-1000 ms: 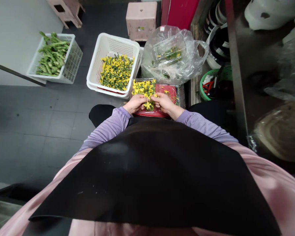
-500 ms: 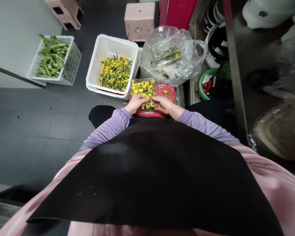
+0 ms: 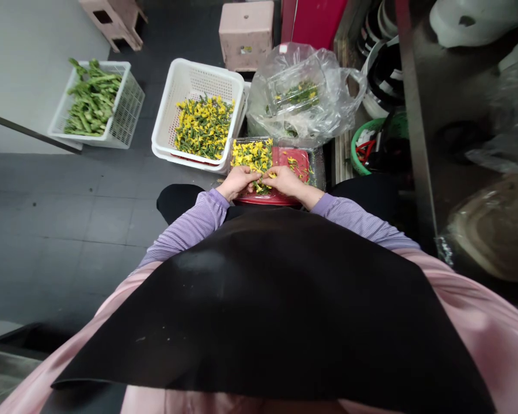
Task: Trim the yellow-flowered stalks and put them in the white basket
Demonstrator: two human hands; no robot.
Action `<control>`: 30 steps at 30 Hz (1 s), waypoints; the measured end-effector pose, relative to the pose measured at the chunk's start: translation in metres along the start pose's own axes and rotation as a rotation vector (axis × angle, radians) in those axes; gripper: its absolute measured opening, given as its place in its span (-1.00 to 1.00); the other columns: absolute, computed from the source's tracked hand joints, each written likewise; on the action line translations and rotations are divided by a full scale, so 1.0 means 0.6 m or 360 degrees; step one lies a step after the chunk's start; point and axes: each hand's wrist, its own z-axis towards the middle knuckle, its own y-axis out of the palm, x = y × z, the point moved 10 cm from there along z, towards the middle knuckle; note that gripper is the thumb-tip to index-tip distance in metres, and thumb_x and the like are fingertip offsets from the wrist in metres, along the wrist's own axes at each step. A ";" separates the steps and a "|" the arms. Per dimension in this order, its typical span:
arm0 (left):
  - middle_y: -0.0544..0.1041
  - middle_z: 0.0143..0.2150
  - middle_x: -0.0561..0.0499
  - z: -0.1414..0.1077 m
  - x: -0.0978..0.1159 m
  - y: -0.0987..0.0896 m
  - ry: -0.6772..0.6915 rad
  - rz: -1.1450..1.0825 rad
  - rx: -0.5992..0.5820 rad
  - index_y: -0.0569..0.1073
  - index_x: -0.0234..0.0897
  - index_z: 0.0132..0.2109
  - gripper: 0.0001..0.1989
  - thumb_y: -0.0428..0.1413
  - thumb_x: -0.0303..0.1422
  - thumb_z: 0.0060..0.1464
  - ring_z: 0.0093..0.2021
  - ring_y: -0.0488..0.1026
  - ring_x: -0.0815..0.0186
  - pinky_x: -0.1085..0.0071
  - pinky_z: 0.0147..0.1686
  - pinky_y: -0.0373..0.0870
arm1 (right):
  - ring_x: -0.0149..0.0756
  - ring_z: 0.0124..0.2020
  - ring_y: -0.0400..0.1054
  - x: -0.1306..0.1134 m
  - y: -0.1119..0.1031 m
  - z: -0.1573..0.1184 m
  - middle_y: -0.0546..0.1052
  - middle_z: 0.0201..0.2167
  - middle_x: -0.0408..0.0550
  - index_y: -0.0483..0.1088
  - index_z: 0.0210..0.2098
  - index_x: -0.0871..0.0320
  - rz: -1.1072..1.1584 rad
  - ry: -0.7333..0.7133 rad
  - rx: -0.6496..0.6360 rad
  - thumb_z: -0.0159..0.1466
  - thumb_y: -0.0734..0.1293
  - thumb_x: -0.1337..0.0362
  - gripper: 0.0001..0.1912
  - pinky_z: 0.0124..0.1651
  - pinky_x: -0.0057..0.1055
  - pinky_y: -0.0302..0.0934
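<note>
Hands [image 3: 236, 183] [image 3: 287, 181] hold yellow flowers [image 3: 259, 187] between them (more beyond).

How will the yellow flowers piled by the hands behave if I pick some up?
Those yellow flowers are probably light, each looking so small. Thin and soft-looking, they may bruise under a hard pinch. Heaped loosely and overlapping, several may lift together.

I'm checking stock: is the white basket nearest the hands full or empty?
Partly full: yellow flowers lie in the basket, with bare white walls showing above them.
</note>
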 end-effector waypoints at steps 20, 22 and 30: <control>0.46 -0.67 0.05 -0.011 0.014 -0.003 0.0007 0.0228 -0.0021 0.43 -0.38 -0.50 -0.69 0.20 -0.61 0.21 -0.74 0.30 0.52 0.59 -0.68 0.16 | -0.33 -0.40 0.26 -0.016 0.005 -0.010 0.42 -0.55 -0.17 0.48 -0.50 0.17 -0.0021 -0.0042 -0.0059 0.13 0.48 0.48 -0.84 -0.21 -0.38 0.17; 0.48 -0.64 0.04 -0.008 0.002 -0.008 -0.0079 0.0034 -0.0020 0.47 -0.39 -0.45 -0.74 0.19 -0.57 0.24 -0.74 0.27 0.55 0.59 -0.65 0.25 | -0.38 -0.47 0.20 -0.001 0.011 -0.013 0.40 -0.56 -0.18 0.46 -0.48 0.17 0.0207 0.0111 -0.0137 0.17 0.47 0.46 -0.84 -0.32 -0.42 0.14; 0.51 -0.56 0.04 -0.004 -0.002 0.004 -0.0133 -0.0371 -0.0084 0.53 -0.42 -0.31 -0.85 0.23 -0.47 0.27 -0.72 0.26 0.55 0.56 -0.62 0.36 | -0.42 -0.56 0.21 0.040 0.059 -0.036 0.37 -0.59 -0.17 0.35 -0.38 0.16 0.1272 0.0759 -0.0340 0.27 0.31 0.51 -0.84 -0.52 -0.52 0.19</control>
